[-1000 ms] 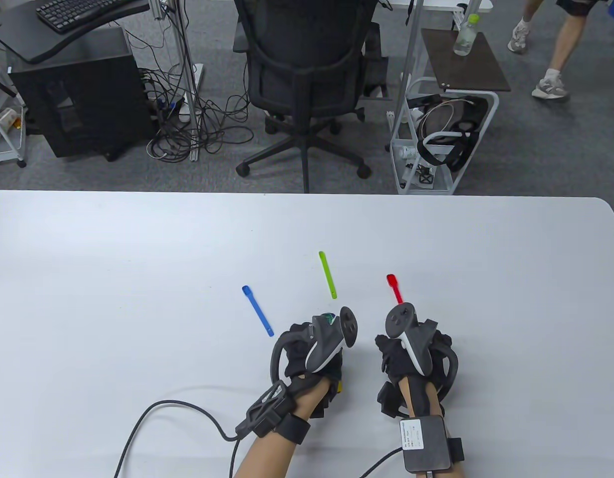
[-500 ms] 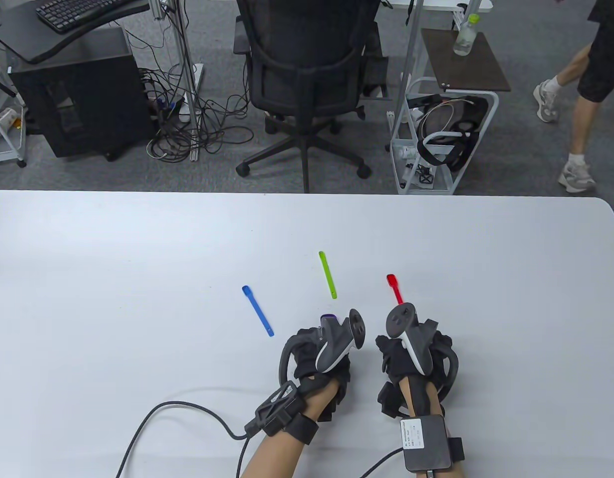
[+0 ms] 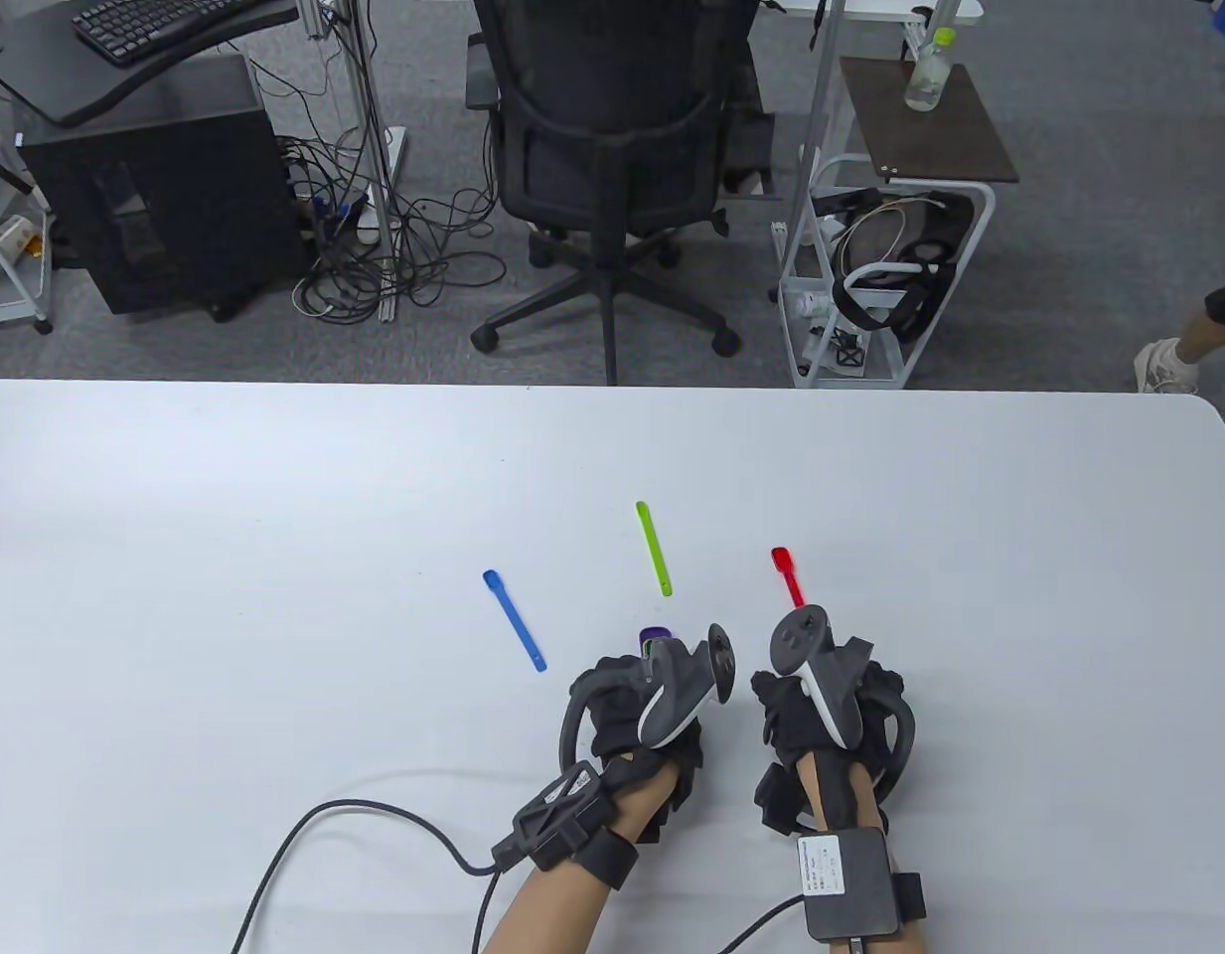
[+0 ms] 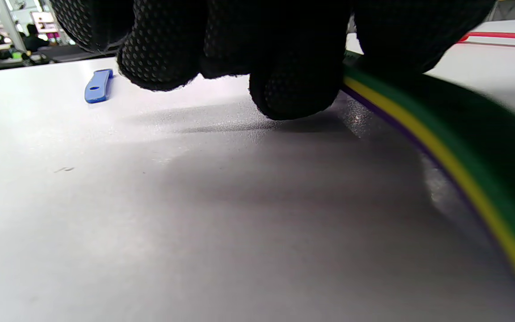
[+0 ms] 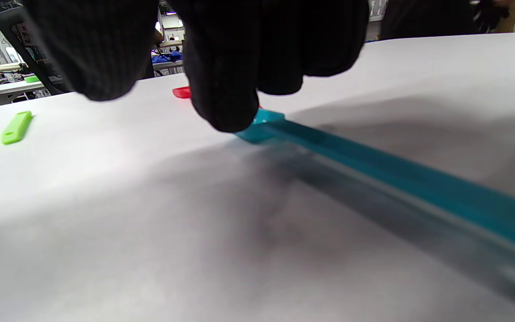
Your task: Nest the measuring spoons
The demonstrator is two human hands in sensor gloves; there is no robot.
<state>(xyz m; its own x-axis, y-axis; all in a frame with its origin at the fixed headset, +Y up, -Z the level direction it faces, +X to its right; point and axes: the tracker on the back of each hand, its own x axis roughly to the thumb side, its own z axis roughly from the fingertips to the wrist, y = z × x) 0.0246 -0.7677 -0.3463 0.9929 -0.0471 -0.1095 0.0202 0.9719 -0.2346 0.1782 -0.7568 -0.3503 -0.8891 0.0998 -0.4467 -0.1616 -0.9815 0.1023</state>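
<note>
Three spoons lie loose on the white table [image 3: 274, 517]: blue spoon [image 3: 514, 619], lime green spoon [image 3: 654, 548], red spoon [image 3: 787, 574]; left hand [image 3: 642, 701] sits over a purple spoon [image 3: 655, 633] poking out; right hand [image 3: 831, 696] covers the red handle's near end. Both hands rest knuckles up near the front edge, side by side.

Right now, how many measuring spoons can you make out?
7: blue spoon, lime spoon and red spoon lie loose; purple, yellow, green are stacked under the left hand; teal spoon under the right hand. More may be hidden.
</note>
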